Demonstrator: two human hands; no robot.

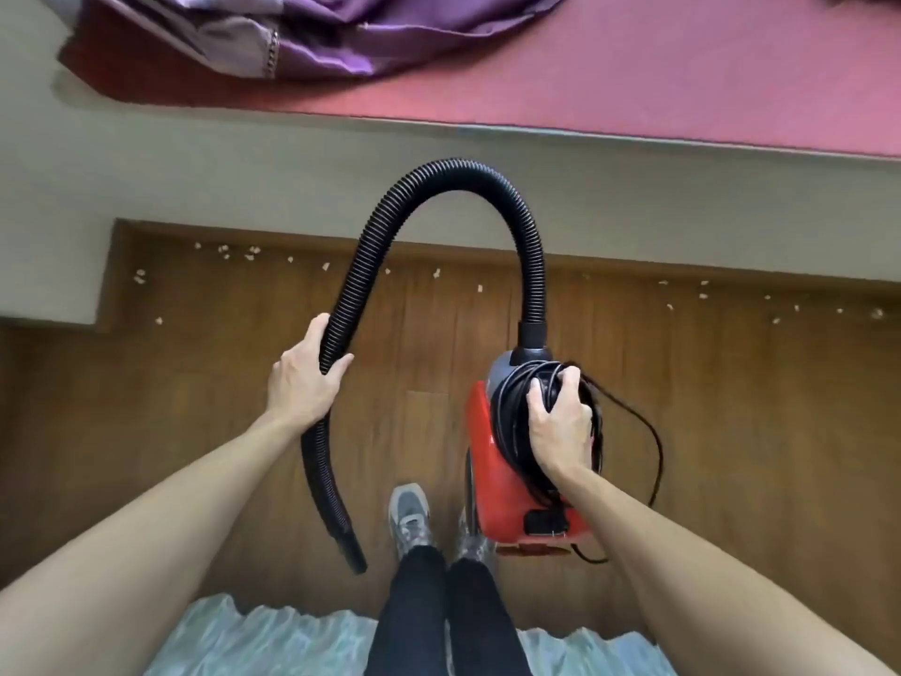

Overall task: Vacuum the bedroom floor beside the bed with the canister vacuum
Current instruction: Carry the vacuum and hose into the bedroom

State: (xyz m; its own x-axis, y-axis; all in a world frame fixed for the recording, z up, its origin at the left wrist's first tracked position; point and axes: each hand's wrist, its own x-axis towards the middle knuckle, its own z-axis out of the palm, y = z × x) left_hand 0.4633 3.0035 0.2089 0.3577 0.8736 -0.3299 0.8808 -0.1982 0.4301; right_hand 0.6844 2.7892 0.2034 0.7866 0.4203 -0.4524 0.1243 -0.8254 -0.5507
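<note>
Currently left hand (304, 378) fingers clamp the hose (453, 180), right hand (560, 422) grips canister vacuum (492, 461) by its cord-wrapped handle: carrying, cord (653, 431) not unwound.

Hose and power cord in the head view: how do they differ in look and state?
The hose is thick and ribbed; the cord is thin and smooth. The hose arches free from the canister, gripped by the left hand; the cord lies coiled on the canister in the right hand, one loop trailing. Both are black.

Floor (731, 431): brown wood planks under me (pale crumbs (224, 249) along the bed base).
Bed (292, 178): beige frame, red sheet (634, 65), purple cloth (341, 31).
</note>
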